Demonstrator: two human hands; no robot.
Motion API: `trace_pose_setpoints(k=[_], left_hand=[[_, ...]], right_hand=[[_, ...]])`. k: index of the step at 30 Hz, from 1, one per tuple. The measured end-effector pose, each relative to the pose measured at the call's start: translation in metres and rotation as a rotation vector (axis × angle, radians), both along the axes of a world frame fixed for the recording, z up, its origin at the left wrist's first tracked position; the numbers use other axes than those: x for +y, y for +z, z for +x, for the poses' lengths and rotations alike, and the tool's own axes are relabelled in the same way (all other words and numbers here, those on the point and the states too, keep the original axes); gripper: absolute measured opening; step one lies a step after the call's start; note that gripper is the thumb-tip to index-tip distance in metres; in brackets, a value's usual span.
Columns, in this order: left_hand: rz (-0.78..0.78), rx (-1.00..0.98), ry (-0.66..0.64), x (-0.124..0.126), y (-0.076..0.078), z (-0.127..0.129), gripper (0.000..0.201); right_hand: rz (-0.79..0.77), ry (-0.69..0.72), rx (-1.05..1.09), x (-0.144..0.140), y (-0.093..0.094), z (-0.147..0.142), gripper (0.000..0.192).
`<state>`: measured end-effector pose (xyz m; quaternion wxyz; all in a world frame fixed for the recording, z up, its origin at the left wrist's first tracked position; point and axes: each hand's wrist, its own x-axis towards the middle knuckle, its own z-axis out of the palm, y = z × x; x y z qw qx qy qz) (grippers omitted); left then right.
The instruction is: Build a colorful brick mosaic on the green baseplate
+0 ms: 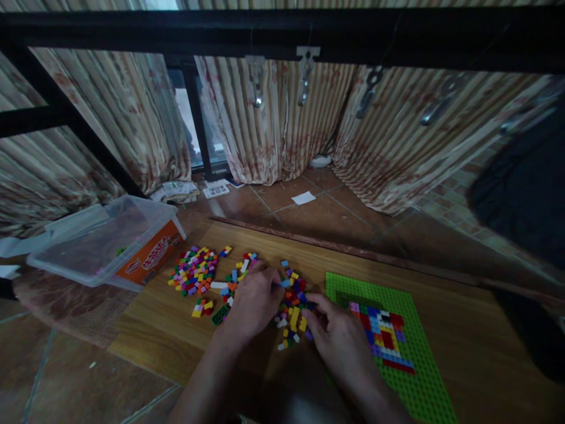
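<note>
Both hands are working over a scatter of small coloured bricks (291,306) lying on a wooden board (463,330); the left hand (253,303) is lying palm down on the bricks with its fingers curled forward among them, and whether it is pinching a brick I cannot tell, since the fingertips are hiding under the knuckles; the right hand (339,338) is resting just beside it, palm down, its fingers half bent and touching the near edge of the same scatter, and whether it is gripping anything is also unclear; a thicker heap of bricks (194,272) is sitting to the left of the left hand, well clear of it, with a few loose pieces trailing between; a green baseplate (424,377) is lying on the board directly right of the right hand, its near edge partly covered by that hand and wrist; a partly built block of red, blue, yellow and white bricks (382,333) is standing on the baseplate, close to the right hand but apart from it; a clear plastic tub (110,241) with an orange label is sitting beyond the heap, off the left end of the board; striped curtains (273,123) are hanging behind the board across the tiled floor (309,215).
</note>
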<state>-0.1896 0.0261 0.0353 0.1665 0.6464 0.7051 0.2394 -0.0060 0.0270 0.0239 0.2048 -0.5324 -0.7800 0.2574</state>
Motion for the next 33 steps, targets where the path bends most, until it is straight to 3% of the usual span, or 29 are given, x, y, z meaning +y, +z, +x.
trace_pose_setpoints(k=[4,10,13,17,21,27,30,33], left_hand=[[0.034,-0.213,-0.069,0.000,0.009,-0.011,0.007],[-0.228,-0.690,-0.349,-0.005,0.024,0.002,0.021],[-0.308,-0.810,-0.410,-0.003,0.026,0.010,0.024],[-0.365,-0.825,-0.423,0.003,0.025,0.024,0.024],[-0.392,-0.819,-0.433,0.006,0.018,0.049,0.022],[-0.135,-0.729,-0.253,0.012,-0.003,0.089,0.016],[-0.032,-0.640,-0.177,0.017,-0.010,0.104,0.021],[0.010,-0.572,-0.188,0.020,-0.013,0.115,0.027]], right_hand=[[-0.035,-0.024,0.195,0.003,0.011,0.002,0.024],[0.013,0.112,0.378,0.004,0.032,0.009,0.027],[0.003,0.166,0.404,0.004,0.040,0.015,0.021],[-0.013,0.171,0.326,0.007,0.047,0.037,0.011],[-0.130,0.053,0.261,0.013,0.047,0.089,0.012],[-0.041,-0.177,0.159,0.021,0.032,0.170,0.015],[0.020,-0.155,0.174,0.022,0.019,0.177,0.012],[0.038,-0.107,0.226,0.022,0.007,0.168,0.011]])
